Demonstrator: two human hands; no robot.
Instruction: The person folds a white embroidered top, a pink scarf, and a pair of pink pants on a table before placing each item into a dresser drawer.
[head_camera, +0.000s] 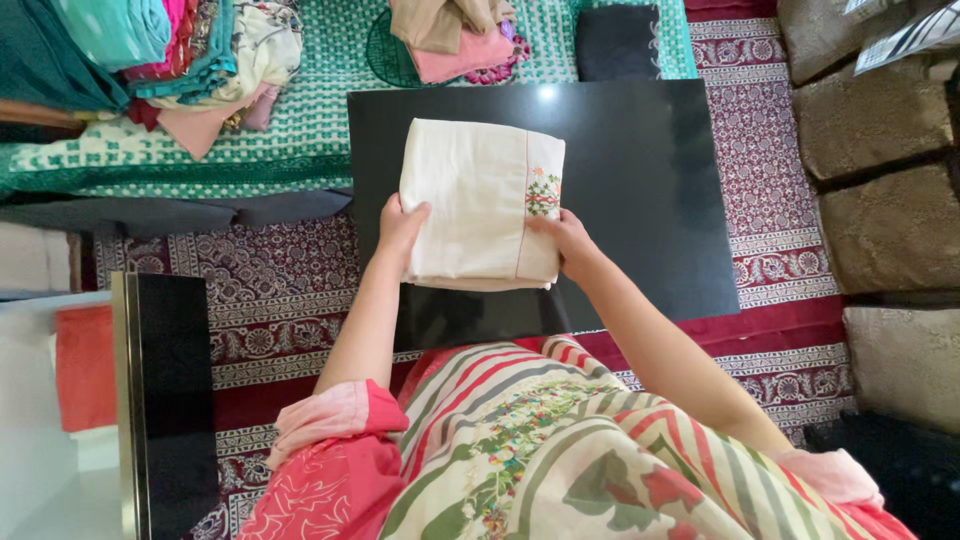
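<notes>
A cream folded cloth (480, 203) with embroidered edge is gripped by left hand (399, 226) and right hand (566, 238), lengthwise away across the black table (650, 190).

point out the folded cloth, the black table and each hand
folded cloth (470, 195), head view, plain cream middle
black table (650, 190), head view, bare top right of the cloth
left hand (400, 225), head view, back of hand
right hand (565, 238), head view, knuckles

A glossy black low table (640, 180) stands on a maroon patterned carpet (760, 150), and behind it runs a green-and-white patterned spread (300, 130). On that spread lie a heap of folded clothes in teal, pink and cream (170, 50), a smaller pile of beige and pink garments (450, 35) and a dark folded cloth (618, 40). Brown cushions (870, 120) sit along the right, while an orange cloth (85, 365) rests on a white surface beside a second black tabletop (170, 400).
</notes>
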